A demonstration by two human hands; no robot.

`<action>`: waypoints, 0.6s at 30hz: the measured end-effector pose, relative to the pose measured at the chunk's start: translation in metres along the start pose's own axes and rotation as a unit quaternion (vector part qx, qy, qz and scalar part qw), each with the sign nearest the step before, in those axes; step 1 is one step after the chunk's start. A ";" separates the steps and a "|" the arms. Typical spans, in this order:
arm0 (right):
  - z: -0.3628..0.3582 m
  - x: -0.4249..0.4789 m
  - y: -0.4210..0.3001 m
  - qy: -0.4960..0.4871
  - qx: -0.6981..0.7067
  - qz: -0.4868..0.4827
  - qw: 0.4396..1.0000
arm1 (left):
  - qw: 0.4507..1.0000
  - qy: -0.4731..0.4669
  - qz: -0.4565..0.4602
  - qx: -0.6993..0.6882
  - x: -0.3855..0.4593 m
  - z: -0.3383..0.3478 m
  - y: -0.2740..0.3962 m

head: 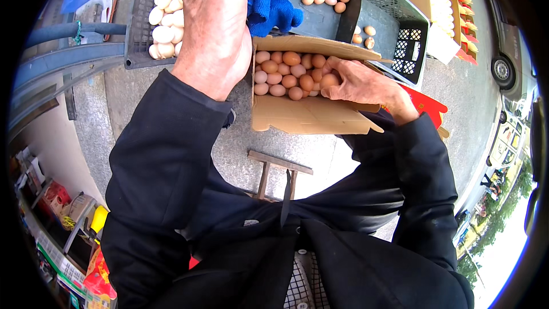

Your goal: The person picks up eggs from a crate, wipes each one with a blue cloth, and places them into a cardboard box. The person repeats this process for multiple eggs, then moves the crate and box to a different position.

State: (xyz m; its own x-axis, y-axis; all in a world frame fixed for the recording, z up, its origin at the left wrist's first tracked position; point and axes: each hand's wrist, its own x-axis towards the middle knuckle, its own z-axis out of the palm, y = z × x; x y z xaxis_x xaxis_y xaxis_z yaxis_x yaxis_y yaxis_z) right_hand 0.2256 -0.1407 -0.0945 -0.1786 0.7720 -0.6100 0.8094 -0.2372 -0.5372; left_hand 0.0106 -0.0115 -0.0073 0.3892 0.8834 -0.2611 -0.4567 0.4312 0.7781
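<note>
An open cardboard box (309,113) of brown eggs (289,80) stands before me, its flaps spread. My right hand (358,81) has its fingers around a brown egg (329,80) at the box's right end. My left hand (216,30) is raised at the upper left, beside a bunched blue cloth (272,0); its fingertips run past the top edge, so whether it holds anything does not show. Behind the box, a divided dark plastic crate (377,13) has brown eggs in one section and a few more in another, one of them apparently cracked.
A dark crate (139,17) heaped with pale eggs (165,34) stands at the left, by blue metal rails (64,53). A red printed carton (424,105) lies right of the box. More egg boxes (444,17) stand upper right. A small wooden stool (281,162) is between my legs.
</note>
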 end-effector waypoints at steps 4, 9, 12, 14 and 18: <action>0.039 0.028 0.059 0.028 -0.104 0.111 0.988 | 1.000 -0.008 -0.016 0.002 0.000 -0.003 0.003; 0.075 0.050 0.084 0.113 -0.249 0.051 0.960 | 1.000 -0.023 0.005 0.002 -0.001 -0.010 0.005; 0.092 0.056 0.108 0.175 -0.351 -0.015 0.920 | 1.000 -0.027 0.003 -0.011 -0.001 -0.010 0.004; 0.097 0.055 0.115 0.205 -0.412 -0.050 0.886 | 1.000 -0.019 0.001 0.000 0.000 -0.009 0.002; 0.092 0.051 0.096 0.198 -0.447 -0.007 0.873 | 1.000 -0.002 0.015 0.017 -0.002 -0.009 0.004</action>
State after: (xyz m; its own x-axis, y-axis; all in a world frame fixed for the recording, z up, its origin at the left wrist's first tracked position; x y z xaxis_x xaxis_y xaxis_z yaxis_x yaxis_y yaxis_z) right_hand 0.2423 -0.1784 -0.2309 -0.1284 0.9562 -0.2631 0.9534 0.1920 0.2327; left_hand 0.0009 -0.0101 -0.0087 0.3780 0.8954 -0.2352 -0.4402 0.3974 0.8052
